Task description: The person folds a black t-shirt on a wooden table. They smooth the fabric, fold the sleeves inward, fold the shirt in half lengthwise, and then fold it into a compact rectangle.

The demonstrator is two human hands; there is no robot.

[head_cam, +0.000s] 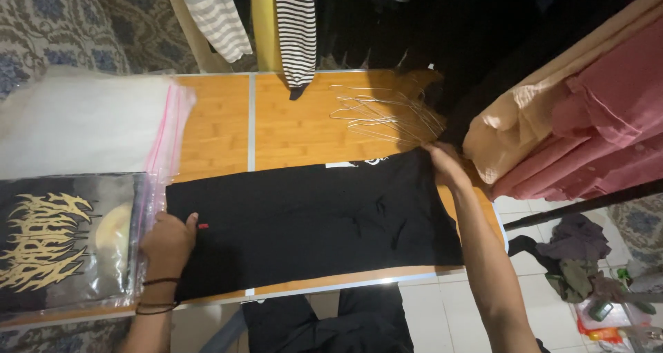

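Fingers of the left hand (168, 242) curl flat against the left edge of one folded black shirt (311, 222) lying across the wooden table (290, 128). The right hand (445, 163) pinches its far right corner. Two bagged garments (65, 239) lie left; wire hangers (387, 115) behind.

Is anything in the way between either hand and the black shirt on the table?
Nothing visible. The left hand rests flat on the left end of the folded black shirt, and the right hand grips its upper right corner. The wire hangers lie apart, behind the shirt on the wooden table.
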